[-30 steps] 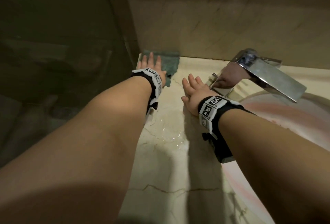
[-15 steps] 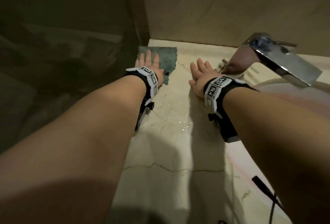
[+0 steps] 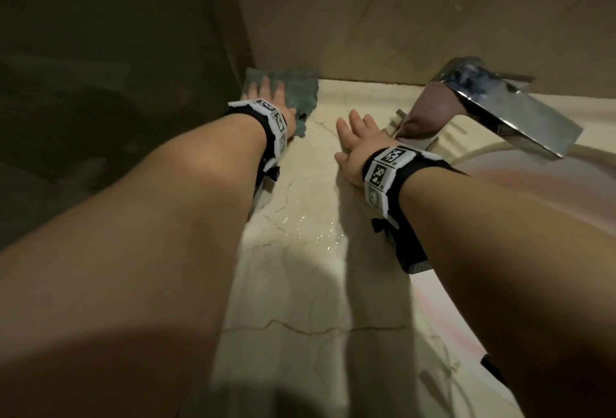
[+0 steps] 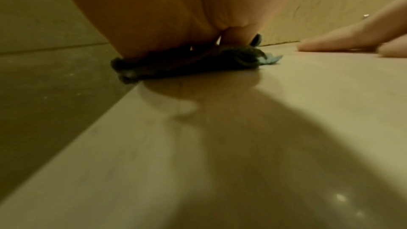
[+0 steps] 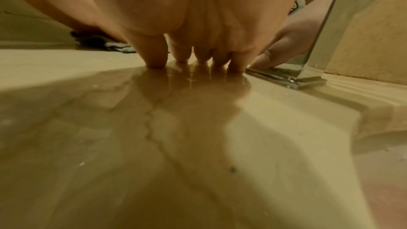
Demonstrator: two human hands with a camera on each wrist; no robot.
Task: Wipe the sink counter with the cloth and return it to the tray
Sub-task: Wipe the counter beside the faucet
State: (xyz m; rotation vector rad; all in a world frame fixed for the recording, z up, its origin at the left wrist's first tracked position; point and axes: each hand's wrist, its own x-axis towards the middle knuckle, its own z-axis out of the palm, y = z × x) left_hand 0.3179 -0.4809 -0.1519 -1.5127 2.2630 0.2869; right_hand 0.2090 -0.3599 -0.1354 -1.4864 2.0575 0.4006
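Wiping scene: a pale veined stone sink counter runs away from the viewer toward a back wall, with a dark glass panel along its left edge and a basin on the right.
Counter surface: a wet, glistening patch lies between the two forearms, nearer the viewer than either hand.
Tap: a chrome faucet stands at the far right, its flat base on the counter.
Cloth: a dark green cloth lies flat in the far left corner, against the back wall and the glass, one ragged corner trailing toward the viewer.
Left hand: the left hand lies palm down on top of the cloth, fingers straight and pointing at the back wall, pressing rather than gripping; the left wrist view shows the cloth squashed thin under it.
Right hand: the right hand rests flat on bare stone, fingers together, just beside the faucet base, touching no cloth; its fingertips meet the wet surface.
Key relation: the cloth sits directly under the left hand, apart from the right; the unwiped wet patch lies back toward the viewer, so the likely stroke is a pull toward the body.
Tray: not in view.
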